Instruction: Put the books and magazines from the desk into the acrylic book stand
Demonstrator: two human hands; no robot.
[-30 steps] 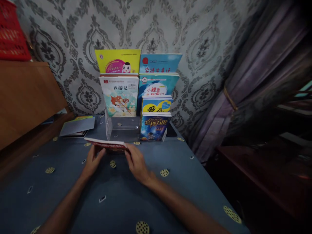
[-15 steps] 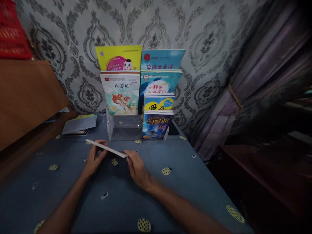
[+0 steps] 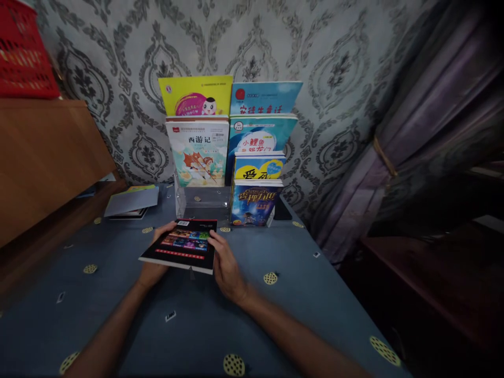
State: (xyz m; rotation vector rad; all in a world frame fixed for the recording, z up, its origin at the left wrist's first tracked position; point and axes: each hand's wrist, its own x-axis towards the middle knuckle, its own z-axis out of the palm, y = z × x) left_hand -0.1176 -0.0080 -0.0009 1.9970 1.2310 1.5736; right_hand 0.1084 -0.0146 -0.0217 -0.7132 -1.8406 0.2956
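On my feed: left hand (image 3: pixel 153 272) gripping the black book (image 3: pixel 185 244) by its left side | right hand (image 3: pixel 227 269) gripping its right edge | I see it over the table (image 3: pixel 299 320), near the clear rack (image 3: pixel 205 211).

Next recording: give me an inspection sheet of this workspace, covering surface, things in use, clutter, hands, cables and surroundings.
Surface: blue tablecloth with yellow spotted motifs.
Things in use: black book, held tilted, barcode and coloured pictures showing; clear rack beyond it, holding upright books in two columns.
Clutter: loose stack of flat papers or booklets left of the rack; dark flat item to its right, unidentified.
Hands: right hand grips the book's right edge; left hand is at its left side, partly hidden behind it.
Cables: nothing seen for certain; the right side is very dark.
Surroundings: patterned wallpaper, tied curtain, red basket on a wooden cabinet.
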